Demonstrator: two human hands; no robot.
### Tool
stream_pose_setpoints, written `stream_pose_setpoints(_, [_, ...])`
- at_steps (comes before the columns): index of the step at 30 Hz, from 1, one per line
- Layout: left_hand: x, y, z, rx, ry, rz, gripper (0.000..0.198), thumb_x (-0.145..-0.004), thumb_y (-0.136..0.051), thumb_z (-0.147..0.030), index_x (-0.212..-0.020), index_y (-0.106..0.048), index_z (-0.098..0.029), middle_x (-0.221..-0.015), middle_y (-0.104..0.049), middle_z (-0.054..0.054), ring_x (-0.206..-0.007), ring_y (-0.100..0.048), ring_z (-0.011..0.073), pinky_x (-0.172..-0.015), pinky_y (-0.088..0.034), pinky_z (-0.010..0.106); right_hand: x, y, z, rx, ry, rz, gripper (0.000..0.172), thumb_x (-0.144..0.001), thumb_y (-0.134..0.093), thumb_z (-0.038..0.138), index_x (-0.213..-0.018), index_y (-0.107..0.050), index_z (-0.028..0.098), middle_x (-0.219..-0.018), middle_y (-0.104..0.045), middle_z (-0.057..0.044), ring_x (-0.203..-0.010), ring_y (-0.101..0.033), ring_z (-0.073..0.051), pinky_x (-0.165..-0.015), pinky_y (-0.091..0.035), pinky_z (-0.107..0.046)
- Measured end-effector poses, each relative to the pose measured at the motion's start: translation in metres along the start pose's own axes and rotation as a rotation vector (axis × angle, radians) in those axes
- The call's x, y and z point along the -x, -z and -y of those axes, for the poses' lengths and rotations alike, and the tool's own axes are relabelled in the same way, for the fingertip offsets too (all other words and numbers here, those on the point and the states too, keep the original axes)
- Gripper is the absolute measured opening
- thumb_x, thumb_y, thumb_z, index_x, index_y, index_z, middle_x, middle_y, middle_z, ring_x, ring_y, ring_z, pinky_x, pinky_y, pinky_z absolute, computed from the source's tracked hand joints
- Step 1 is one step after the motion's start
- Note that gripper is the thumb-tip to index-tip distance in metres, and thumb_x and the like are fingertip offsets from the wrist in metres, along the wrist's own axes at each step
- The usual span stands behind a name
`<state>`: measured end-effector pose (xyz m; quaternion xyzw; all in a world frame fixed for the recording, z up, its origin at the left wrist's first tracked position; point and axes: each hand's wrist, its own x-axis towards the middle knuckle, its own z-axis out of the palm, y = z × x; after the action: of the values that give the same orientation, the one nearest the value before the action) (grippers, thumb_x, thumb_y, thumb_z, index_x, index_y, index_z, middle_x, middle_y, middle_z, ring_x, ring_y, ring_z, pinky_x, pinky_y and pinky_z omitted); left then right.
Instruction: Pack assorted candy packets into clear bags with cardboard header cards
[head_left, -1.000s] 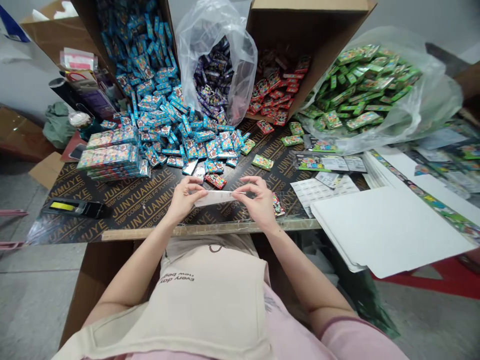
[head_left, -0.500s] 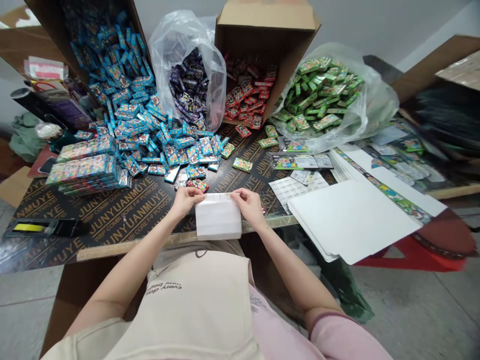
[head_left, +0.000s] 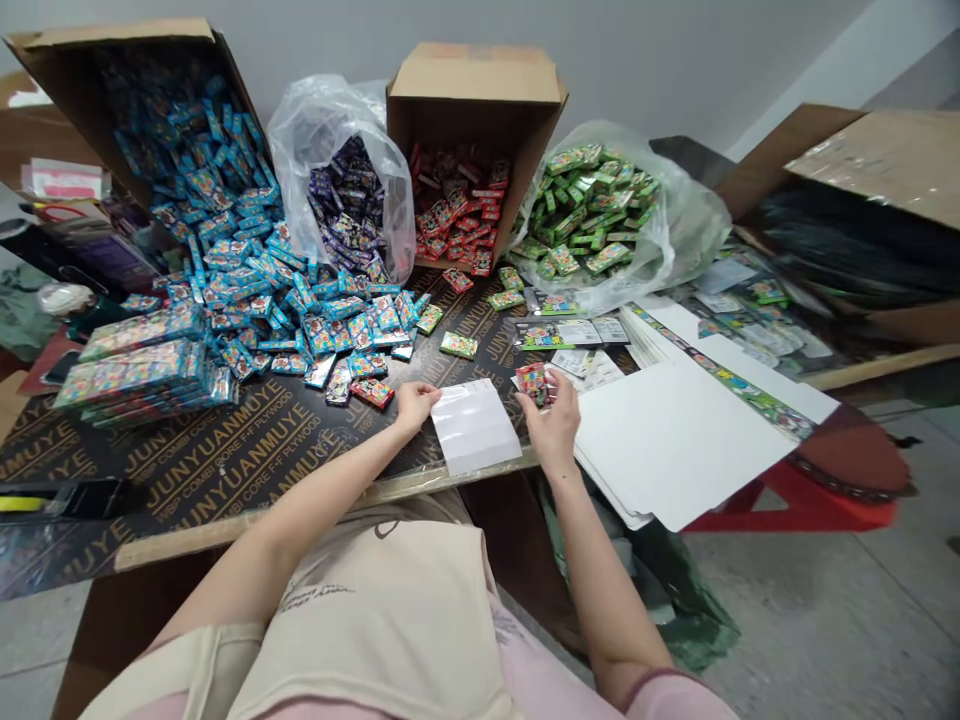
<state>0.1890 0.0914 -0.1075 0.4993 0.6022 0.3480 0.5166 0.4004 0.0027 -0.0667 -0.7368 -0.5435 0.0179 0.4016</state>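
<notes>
My left hand (head_left: 417, 404) pinches the upper left corner of a flat, creased white sheet (head_left: 477, 428); whether it is paper or a plastic bag I cannot tell. The sheet lies over the table's front edge. To its right, my right hand (head_left: 553, 415) is raised with a small red packet (head_left: 532, 382) between thumb and fingers; the fingers partly cover it, and there may be more than one packet. Left of my left hand lie a red packet (head_left: 372, 392) and a purple packet (head_left: 339, 383). A green packet (head_left: 459, 345) rests beyond the sheet.
Blue packets (head_left: 255, 280) spill from a carton (head_left: 232, 90). Purple packets fill a plastic bag (head_left: 289, 150), red ones a second carton (head_left: 476, 75), green ones another bag (head_left: 694, 230). Wrapped stacks (head_left: 142, 370) and a tape dispenser (head_left: 82, 495) stand left. White cards (head_left: 690, 440) overhang the right edge.
My right hand has let go of the white sheet, moved right and now holds a red packet. My left hand keeps its corner, and the sheet lies tilted. The view has shifted to the right.
</notes>
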Motion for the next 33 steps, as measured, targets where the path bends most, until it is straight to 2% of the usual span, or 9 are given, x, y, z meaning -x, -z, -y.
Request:
stream_pose_setpoints(4, [-0.002, -0.023, -0.008, -0.085, -0.010, 0.011, 0.012, -0.070, -0.067, -0.021, -0.064, -0.067, -0.011, -0.056, -0.064, 0.004, -0.054, -0.058, 0.0151, -0.056, -0.045, 0.026, 0.012, -0.027, 0.012, 0.075, 0.085, 0.278, 0.031, -0.083, -0.056, 0.026, -0.112, -0.060, 0.016, -0.106, -0.061, -0.015, -0.101, -0.055, -0.029, -0.090, -0.044, -0.043])
stream_pose_setpoints(6, [0.003, -0.014, -0.014, -0.110, -0.026, 0.047, 0.014, -0.074, -0.065, -0.021, -0.077, -0.071, -0.009, -0.067, -0.069, 0.007, -0.061, -0.063, 0.0180, -0.063, -0.050, 0.029, 0.019, -0.040, 0.013, 0.160, 0.098, 0.379, 0.023, -0.083, -0.058, 0.025, -0.102, -0.066, 0.016, -0.102, -0.062, -0.016, -0.098, -0.055, -0.030, -0.088, -0.044, -0.044])
stream_pose_setpoints(9, [0.018, 0.019, -0.022, -0.226, -0.163, 0.060, 0.035, -0.074, -0.068, -0.021, -0.107, -0.069, -0.011, -0.102, -0.071, 0.015, -0.092, -0.067, 0.0269, -0.090, -0.049, 0.041, 0.011, -0.044, 0.005, 0.166, 0.087, 0.328, 0.022, -0.086, -0.057, 0.031, -0.099, -0.069, 0.017, -0.108, -0.062, -0.015, -0.106, -0.053, -0.029, -0.092, -0.042, -0.043])
stream_pose_setpoints(13, [0.038, 0.071, -0.016, -0.823, -0.600, -0.051, 0.045, -0.086, -0.058, -0.031, -0.129, -0.058, -0.018, -0.144, -0.045, 0.019, -0.139, -0.033, 0.0362, -0.114, -0.018, 0.060, -0.049, -0.032, -0.021, 0.275, 0.051, 0.180, 0.034, -0.088, -0.051, 0.025, -0.118, -0.061, 0.013, -0.134, -0.050, -0.019, -0.128, -0.040, -0.031, -0.102, -0.035, -0.045])
stream_pose_setpoints(17, [0.043, 0.101, 0.009, -1.181, -0.579, -0.031, 0.060, -0.090, -0.050, -0.046, -0.145, -0.039, -0.023, -0.157, -0.023, 0.017, -0.146, -0.013, 0.0376, -0.109, -0.005, 0.070, -0.126, -0.027, -0.050, 0.535, 0.095, 0.392, 0.071, -0.075, -0.058, 0.007, -0.143, -0.037, 0.012, -0.151, -0.028, -0.024, -0.137, -0.028, -0.037, -0.105, -0.026, -0.053])
stream_pose_setpoints(20, [0.039, 0.108, 0.025, -1.272, -0.547, 0.057, 0.061, -0.093, -0.042, -0.049, -0.148, -0.032, -0.024, -0.157, -0.022, 0.016, -0.146, -0.017, 0.0348, -0.110, -0.010, 0.069, -0.162, -0.031, -0.059, 0.599, 0.167, 0.663, 0.074, -0.076, -0.058, 0.007, -0.145, -0.032, 0.012, -0.140, -0.044, -0.027, -0.125, -0.046, -0.034, -0.099, -0.035, -0.046])
stream_pose_setpoints(22, [0.034, 0.110, 0.028, -1.283, -0.542, 0.057, 0.062, -0.093, -0.041, -0.050, -0.148, -0.031, -0.023, -0.157, -0.021, 0.016, -0.146, -0.016, 0.0339, -0.111, -0.011, 0.067, -0.171, -0.033, -0.059, 0.594, 0.194, 0.717, 0.063, -0.079, -0.054, 0.004, -0.140, -0.040, 0.009, -0.125, -0.057, -0.025, -0.112, -0.056, -0.028, -0.092, -0.040, -0.037])
stream_pose_setpoints(28, [0.035, 0.115, 0.006, -1.075, -0.502, 0.060, 0.060, -0.090, -0.051, -0.043, -0.144, -0.037, -0.022, -0.153, -0.031, 0.019, -0.143, -0.025, 0.0344, -0.111, -0.013, 0.066, -0.168, -0.016, -0.024, 0.589, 0.188, 0.569, 0.043, -0.090, -0.036, 0.008, -0.130, -0.049, 0.004, -0.113, -0.065, -0.028, -0.098, -0.064, -0.031, -0.084, -0.044, -0.040])
stream_pose_setpoints(33, [0.067, 0.103, -0.049, -0.532, -0.679, -0.022, 0.086, -0.077, -0.068, -0.048, -0.148, -0.026, -0.025, -0.157, -0.022, 0.018, -0.144, -0.025, 0.0322, -0.114, -0.026, 0.051, -0.105, 0.005, 0.085, -0.036, 0.213, 0.094, 0.049, -0.093, -0.037, 0.022, -0.141, -0.044, 0.015, -0.128, -0.061, -0.016, -0.098, -0.065, -0.028, -0.089, -0.045, -0.038])
